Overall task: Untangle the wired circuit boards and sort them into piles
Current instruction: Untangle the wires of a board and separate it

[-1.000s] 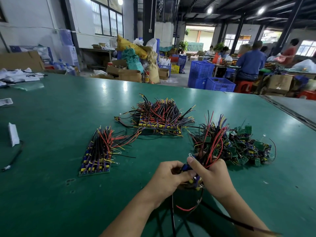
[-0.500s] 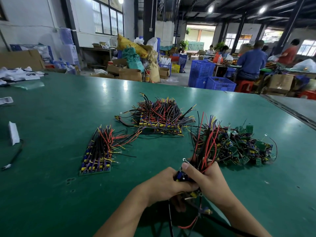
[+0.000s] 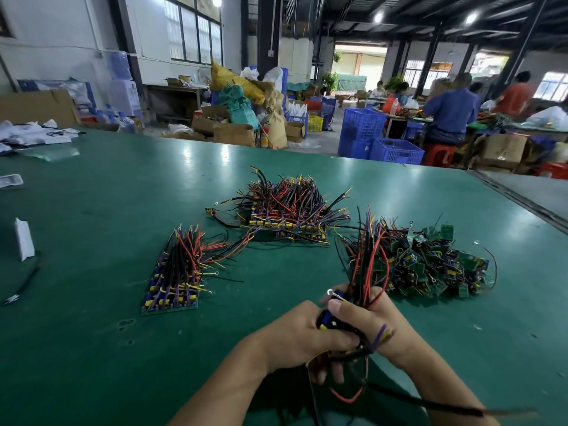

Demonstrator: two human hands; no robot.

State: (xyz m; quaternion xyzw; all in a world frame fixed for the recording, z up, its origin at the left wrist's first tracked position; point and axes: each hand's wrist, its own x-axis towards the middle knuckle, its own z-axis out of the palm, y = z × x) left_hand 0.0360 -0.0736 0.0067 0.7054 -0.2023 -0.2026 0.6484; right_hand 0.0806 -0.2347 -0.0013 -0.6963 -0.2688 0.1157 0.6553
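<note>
The left hand (image 3: 295,336) and the right hand (image 3: 381,321) met just above the near part of the table (image 3: 92,358). Both had their fingers curled round one wired bundle (image 3: 333,321). Its red and black wires fanned upward, and others hung below the hands.

Just beyond the right hand lay the tangled heap (image 3: 436,265) of green boards, which the fanned wires overlapped in view. To the left, well apart from the hands, a neat pile (image 3: 175,281) lay flat. A second pile (image 3: 285,213) sat farther back, between the other two.

Bare green surface stretched wide to the left of the piles, out to a white scrap (image 3: 24,241), and also lay in front of the neat pile. The table's right edge ran near the tangled heap's far side.
</note>
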